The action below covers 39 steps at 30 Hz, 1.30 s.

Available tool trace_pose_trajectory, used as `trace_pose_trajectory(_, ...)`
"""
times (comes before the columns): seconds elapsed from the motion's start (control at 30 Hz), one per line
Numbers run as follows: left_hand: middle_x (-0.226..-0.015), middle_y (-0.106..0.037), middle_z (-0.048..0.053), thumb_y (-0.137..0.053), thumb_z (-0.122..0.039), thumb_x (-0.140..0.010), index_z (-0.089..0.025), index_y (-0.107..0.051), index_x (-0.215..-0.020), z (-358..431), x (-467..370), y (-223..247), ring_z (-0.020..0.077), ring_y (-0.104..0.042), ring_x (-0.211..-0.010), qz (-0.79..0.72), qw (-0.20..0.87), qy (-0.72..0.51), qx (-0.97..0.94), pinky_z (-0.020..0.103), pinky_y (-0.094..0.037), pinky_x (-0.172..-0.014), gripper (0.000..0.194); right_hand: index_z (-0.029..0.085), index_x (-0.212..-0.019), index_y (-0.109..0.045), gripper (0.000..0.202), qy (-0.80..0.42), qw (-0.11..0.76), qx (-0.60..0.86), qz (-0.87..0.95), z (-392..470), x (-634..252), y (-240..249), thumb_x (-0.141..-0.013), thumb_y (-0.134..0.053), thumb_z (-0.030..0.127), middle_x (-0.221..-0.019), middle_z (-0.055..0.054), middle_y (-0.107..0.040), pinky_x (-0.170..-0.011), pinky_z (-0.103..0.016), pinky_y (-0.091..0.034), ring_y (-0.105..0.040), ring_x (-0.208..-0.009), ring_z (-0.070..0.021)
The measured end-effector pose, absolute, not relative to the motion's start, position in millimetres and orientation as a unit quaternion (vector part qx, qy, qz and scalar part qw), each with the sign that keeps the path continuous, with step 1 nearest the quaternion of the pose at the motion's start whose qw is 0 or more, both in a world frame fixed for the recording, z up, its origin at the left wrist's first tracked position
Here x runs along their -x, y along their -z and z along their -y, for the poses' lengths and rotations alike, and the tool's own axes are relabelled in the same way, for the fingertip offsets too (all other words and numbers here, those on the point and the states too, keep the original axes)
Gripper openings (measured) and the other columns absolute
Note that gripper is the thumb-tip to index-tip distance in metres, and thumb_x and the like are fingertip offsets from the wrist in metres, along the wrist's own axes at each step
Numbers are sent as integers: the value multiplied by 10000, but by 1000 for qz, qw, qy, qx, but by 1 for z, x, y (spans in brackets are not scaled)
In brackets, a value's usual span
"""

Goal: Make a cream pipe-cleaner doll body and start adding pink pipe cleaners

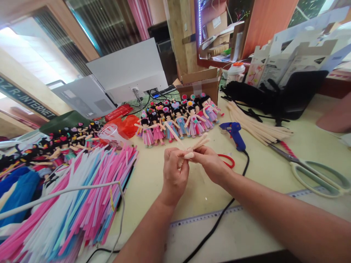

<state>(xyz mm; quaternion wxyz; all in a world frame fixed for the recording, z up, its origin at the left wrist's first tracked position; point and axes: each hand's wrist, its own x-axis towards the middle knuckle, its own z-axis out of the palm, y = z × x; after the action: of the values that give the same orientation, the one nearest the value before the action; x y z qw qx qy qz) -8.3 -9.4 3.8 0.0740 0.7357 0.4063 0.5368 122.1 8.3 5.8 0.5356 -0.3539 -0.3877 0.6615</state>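
Note:
Both hands meet over the middle of the table. My left hand (175,171) is closed, its thumb and fingers pinching cream pipe cleaners (201,141). From the right, my right hand (210,162) pinches the same pieces, their ends sticking up past the fingers. Just behind stand several small pipe-cleaner dolls (170,122) with black hair and pink, purple and blue skirts. A blue glue gun (235,135) lies to the right of my hands, and a red scissor handle (228,160) shows beside my right wrist.
Pink, white and blue pipe cleaners (82,190) cover the left side. Cream pipe cleaners (255,124) and large scissors (309,173) lie at right. A ruler (203,218) and a black cable (216,223) run across the front. A cardboard box (201,86) stands behind the dolls.

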Motion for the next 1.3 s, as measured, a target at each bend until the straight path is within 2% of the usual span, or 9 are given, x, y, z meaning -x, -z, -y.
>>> trace_pose_trajectory(0.23, -961, -518, 32, -557, -40, -847, -229, -566, -945, 13, 11, -4, 153, -563, -903, -386, 36, -531, -754, 266, -465, -784, 213, 175, -685, -707, 273, -653, 536, 338, 415, -12, -126, -1, -592, -851, 388, -682, 5, -657, -681, -290, -409, -540, -673, -132)
trace_pose_trajectory(0.37, -951, -535, 43, -524, -40, -862, -230, -580, -961, 14, 11, -6, 165, -562, -907, -371, 24, -528, -764, 286, -476, -792, 222, 185, -674, -709, 266, -664, 544, 316, 405, -11, -126, 0, -608, -850, 400, -654, 10, -643, -643, -278, -402, -527, -641, -123)
trace_pose_trajectory(0.53, -1007, -575, 70, -531, -105, -874, -230, -602, -996, 17, 12, -8, 194, -562, -972, -360, 55, -502, -785, 346, -484, -859, 188, 184, -697, -734, 235, -691, 543, 287, 381, -13, -130, -2, -592, -858, 353, -726, -9, -688, -700, -287, -439, -583, -702, -141)
trace_pose_trajectory(0.6, -1041, -591, 78, -563, -189, -870, -223, -590, -1037, 16, 12, -8, 202, -568, -984, -384, 115, -520, -754, 353, -474, -866, 172, 185, -705, -740, 225, -695, 543, 281, 378, -15, -133, -2, -590, -857, 340, -732, -11, -692, -713, -291, -447, -595, -720, -150)
trace_pose_trajectory(0.7, -918, -600, 39, -571, -361, -881, -204, -565, -970, 10, 14, -7, 161, -564, -815, -462, 260, -568, -630, 303, -459, -756, 180, 185, -698, -738, 215, -691, 543, 284, 383, -19, -137, -1, -602, -849, 342, -705, -7, -679, -676, -279, -434, -574, -684, -137)
trace_pose_trajectory(0.8, -721, -540, -11, -571, -563, -838, -192, -550, -791, 2, 15, -6, 128, -490, -658, -504, 425, -546, -517, 263, -398, -627, 374, 191, -692, -726, 206, -688, 538, 288, 392, -19, -137, 1, -622, -834, 351, -697, -2, -668, -648, -286, -426, -561, -655, -134)
trace_pose_trajectory(0.9, -703, -553, -5, -595, -695, -735, -180, -575, -746, -3, 15, -7, 123, -486, -641, -498, 565, -479, -450, 249, -350, -575, 515, 198, -696, -709, 204, -688, 526, 267, 423, -18, -135, 1, -673, -797, 381, -693, -9, -667, -666, -317, -447, -583, -660, -158)
trace_pose_trajectory(1.0, -682, -559, -9, -662, -645, -689, -171, -594, -735, -2, 14, -10, 113, -482, -626, -476, 599, -467, -443, 244, -335, -572, 481, 200, -696, -692, 204, -692, 518, 250, 436, -18, -133, 2, -694, -780, 385, -688, -10, -666, -666, -330, -457, -587, -647, -162)
trace_pose_trajectory(1.3, -589, -485, -59, -753, -391, -636, -161, -599, -752, -2, 13, -8, 73, -402, -553, -451, 603, -498, -430, 244, -306, -579, 300, 189, -726, -697, 227, -714, 517, 277, 383, -17, -128, 7, -627, -849, 326, -715, 10, -672, -661, -282, -442, -584, -667, -131)
